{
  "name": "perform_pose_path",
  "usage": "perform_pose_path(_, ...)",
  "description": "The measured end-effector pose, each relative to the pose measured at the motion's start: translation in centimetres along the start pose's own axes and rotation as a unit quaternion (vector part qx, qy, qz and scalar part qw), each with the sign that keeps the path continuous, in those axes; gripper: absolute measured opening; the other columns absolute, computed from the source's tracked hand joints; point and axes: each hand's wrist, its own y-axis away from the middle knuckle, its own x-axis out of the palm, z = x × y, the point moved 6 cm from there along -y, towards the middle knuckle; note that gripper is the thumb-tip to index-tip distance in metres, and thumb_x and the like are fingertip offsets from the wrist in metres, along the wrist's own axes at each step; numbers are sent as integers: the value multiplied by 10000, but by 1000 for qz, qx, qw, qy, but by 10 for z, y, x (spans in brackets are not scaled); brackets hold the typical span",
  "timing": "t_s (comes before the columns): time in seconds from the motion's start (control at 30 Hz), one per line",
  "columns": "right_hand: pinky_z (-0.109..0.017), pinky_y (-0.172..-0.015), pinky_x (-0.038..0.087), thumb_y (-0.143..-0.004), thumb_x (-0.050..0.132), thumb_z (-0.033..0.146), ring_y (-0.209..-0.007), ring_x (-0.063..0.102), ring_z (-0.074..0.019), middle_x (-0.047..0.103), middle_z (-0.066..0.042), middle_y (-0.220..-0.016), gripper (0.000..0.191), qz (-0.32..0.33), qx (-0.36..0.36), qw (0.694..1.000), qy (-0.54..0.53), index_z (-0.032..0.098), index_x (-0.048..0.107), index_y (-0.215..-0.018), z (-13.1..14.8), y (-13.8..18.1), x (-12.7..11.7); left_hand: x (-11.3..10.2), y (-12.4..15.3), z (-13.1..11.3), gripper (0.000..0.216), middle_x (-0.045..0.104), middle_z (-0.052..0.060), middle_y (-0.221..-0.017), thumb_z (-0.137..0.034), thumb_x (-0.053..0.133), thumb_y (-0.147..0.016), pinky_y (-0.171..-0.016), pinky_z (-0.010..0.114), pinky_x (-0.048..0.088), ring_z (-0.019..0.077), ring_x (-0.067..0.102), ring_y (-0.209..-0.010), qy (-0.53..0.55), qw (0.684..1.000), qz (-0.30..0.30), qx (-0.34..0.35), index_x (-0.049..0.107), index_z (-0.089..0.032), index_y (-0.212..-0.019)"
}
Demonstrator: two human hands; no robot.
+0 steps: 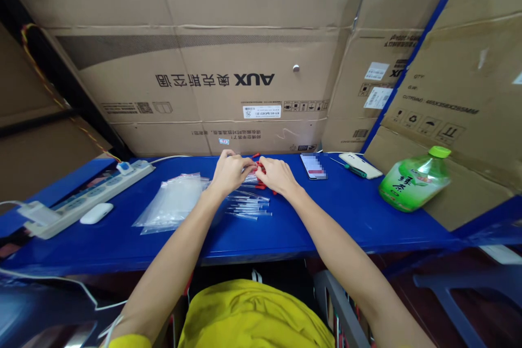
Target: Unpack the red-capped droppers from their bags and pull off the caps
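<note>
My left hand (pixel 231 172) and my right hand (pixel 278 175) meet over the back middle of the blue table, both closed with fingertips pinched close together. A bit of red shows at the right fingertips; what the left fingers hold is hidden. Around and under the hands lie several small red pieces (pixel 260 187), partly covered by my fingers. Just in front is a loose pile of thin clear tubes (pixel 249 206), lying roughly sideways. Left of them, beside my left forearm, rests a stack of clear zip bags (pixel 169 204).
A power strip (pixel 93 196) with plugs and a white earbud case (pixel 97 213) lie at left. To the right are a phone (pixel 313 166), a green-handled screwdriver (pixel 354 171), a pale flat object (pixel 367 166) and a green tea bottle (pixel 414 182). Cardboard (pixel 244 0) walls the back.
</note>
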Motion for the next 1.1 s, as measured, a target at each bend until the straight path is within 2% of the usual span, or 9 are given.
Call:
perform_pose_path(0.33, -299, -775, 463, -1022, 426, 241, -1012, 705, -260, 740, -131, -1133, 231, -5, -7, 1000, 23, 163, 593, -1161, 6, -2, 0, 1, 0, -3, 356, 807, 76, -880, -383, 471, -1047, -923, 426, 404, 218, 678, -756, 3, 1000, -9, 29, 793, -239, -997)
perform_pose_path(0.67, -299, -805, 446, -1029, 423, 219, -1019, 689, -248, 732, -133, -1118, 195, -11, -36, 999, 7, 149, 573, -1131, 5, -5, 4, 2, -1, 0, 364, 805, 62, -857, -387, 456, -1053, -962, 432, 398, 217, 688, -770, 52, 998, -9, 32, 795, -260, -1015)
perform_pose_path(0.83, -299, -831, 433, -1045, 414, 222, -1009, 651, -224, 713, -110, -1098, 182, -42, -79, 996, -21, 161, 578, -1095, 0, -4, 2, 1, 0, 7, 340, 821, 61, -965, -439, 506, -1039, -916, 403, 406, 221, 713, -821, 70, 997, -18, 7, 788, -256, -1085)
perform_pose_path(0.9, -298, -859, 430, -1062, 407, 246, -1029, 624, -214, 697, -105, -1104, 200, -50, -109, 992, -29, 169, 590, -1082, -2, -3, 2, 3, 1, 11, 352, 821, 59, -989, -464, 505, -1038, -892, 383, 410, 225, 724, -848, 78, 997, 1, -1, 787, -256, -1071)
perform_pose_path(1.0, -299, -884, 429, -1074, 409, 281, -1042, 594, -212, 674, -100, -1089, 231, -59, -141, 988, -26, 175, 614, -1068, -4, -2, 2, 7, 3, 12, 420, 816, 46, -912, -450, 429, -1066, -843, 332, 432, 214, 738, -836, 119, 991, 54, 10, 787, -249, -979)
perform_pose_path(1.1, -300, -892, 430, -1068, 432, 296, -1047, 589, -215, 660, -102, -1100, 227, -68, -149, 986, -21, 177, 624, -1090, -5, -1, 1, 7, 3, 13, 399, 814, 49, -917, -422, 445, -1060, -828, 307, 452, 214, 750, -867, 147, 987, 58, 11, 785, -240, -957)
